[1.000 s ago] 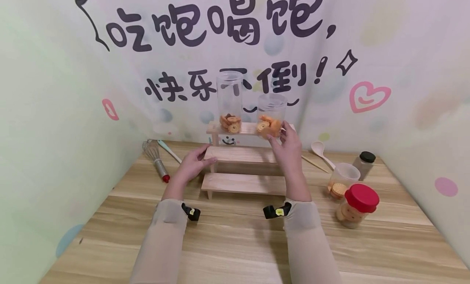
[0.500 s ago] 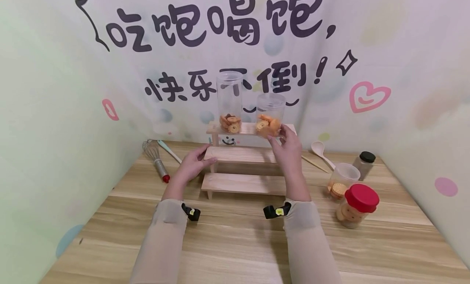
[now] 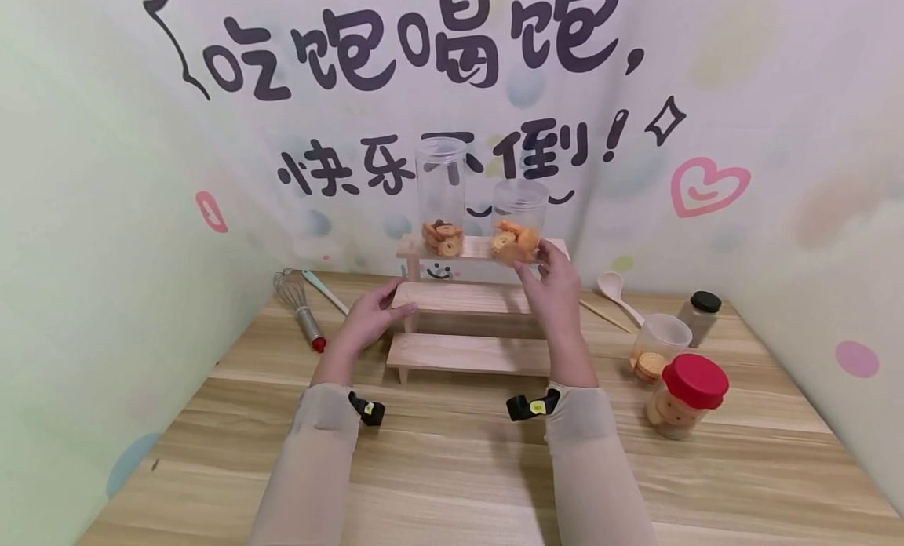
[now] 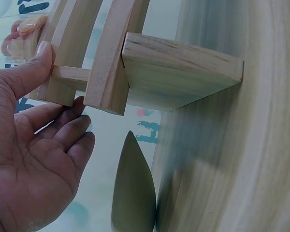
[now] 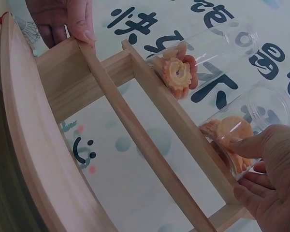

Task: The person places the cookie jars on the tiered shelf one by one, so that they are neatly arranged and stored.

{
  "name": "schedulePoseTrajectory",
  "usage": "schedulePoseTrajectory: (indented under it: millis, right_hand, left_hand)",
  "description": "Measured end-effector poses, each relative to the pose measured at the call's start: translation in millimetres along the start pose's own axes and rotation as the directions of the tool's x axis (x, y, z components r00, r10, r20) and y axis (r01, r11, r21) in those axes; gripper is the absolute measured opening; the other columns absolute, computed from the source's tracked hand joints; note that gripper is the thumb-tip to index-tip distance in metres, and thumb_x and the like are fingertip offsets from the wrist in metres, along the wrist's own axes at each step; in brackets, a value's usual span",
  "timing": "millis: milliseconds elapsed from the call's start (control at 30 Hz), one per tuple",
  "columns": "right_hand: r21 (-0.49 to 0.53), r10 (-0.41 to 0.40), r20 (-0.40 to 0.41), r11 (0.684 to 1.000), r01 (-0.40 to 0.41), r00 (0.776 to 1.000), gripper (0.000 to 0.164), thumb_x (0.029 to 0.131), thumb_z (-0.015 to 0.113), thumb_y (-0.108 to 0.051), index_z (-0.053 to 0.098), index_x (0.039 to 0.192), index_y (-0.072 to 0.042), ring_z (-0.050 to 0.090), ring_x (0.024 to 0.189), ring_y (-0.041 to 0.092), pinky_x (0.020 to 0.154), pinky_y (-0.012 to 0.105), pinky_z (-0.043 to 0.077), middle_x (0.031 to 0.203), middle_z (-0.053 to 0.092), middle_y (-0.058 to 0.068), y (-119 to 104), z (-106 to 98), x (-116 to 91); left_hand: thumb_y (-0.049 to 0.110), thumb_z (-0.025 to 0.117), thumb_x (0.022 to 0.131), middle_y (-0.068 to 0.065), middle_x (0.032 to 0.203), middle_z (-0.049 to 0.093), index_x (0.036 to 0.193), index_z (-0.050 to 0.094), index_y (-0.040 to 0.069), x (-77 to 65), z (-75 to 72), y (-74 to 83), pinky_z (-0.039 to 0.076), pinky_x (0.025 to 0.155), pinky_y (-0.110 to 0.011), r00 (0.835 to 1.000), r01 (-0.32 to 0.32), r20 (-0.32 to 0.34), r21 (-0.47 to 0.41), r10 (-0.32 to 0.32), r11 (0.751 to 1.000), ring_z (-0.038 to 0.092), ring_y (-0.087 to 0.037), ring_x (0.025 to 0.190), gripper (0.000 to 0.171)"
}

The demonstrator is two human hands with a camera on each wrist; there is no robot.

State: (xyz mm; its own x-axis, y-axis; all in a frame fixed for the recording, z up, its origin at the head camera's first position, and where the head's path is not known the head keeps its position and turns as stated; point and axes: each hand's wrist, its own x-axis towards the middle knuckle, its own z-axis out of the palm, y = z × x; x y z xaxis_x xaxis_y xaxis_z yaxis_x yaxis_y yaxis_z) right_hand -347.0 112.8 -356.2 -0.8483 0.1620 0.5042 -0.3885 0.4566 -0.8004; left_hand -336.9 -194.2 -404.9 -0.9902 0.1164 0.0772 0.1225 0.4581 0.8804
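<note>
A three-tier wooden display stand (image 3: 473, 296) stands on the table. My left hand (image 3: 372, 314) holds the left end of its middle board, thumb on top and fingers at the underside in the left wrist view. On the top board, my right hand (image 3: 555, 295) grips the lower part of a short clear jar (image 3: 521, 209) of cookies, thumb in front and fingers behind in the right wrist view. Left of it stands a taller clear jar (image 3: 441, 185), upright, with cookies (image 3: 443, 238) at its bottom.
At left lie a whisk (image 3: 302, 309) and a pale blue handle (image 3: 326, 289). On the right are a white ladle (image 3: 620, 295), a clear cup (image 3: 660, 336) with cookies, a red-topped jar (image 3: 688, 393) and a black-capped jar (image 3: 701, 317). A printed curtain hangs behind.
My right hand has shifted the short jar slightly left along the top board, mostly in the first half second. My left hand stays at the middle board.
</note>
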Motion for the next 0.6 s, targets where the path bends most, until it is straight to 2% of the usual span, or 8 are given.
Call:
schedulePoseTrajectory:
  millis: [600]
  right_hand:
    - [0.004, 0.024, 0.025, 1.000, -0.024, 0.999, 0.057, 0.093, 0.074, -0.022, 0.054, 0.140, 0.002, 0.057, 0.128, 0.031, 0.105, 0.041, 0.049, 0.135, 0.059, 0.020, -2.2, -1.5, 1.1]
  left_hand:
    - [0.036, 0.073, 0.094, -0.011, 0.162, 0.030, 0.158, 0.034, 0.017, -0.3, -0.1, 0.7, 0.032, 0.118, -0.040, 1.000, -0.001, 0.001, 0.004, 0.001, 1.000, 0.033, -0.026, 0.147, 0.077]
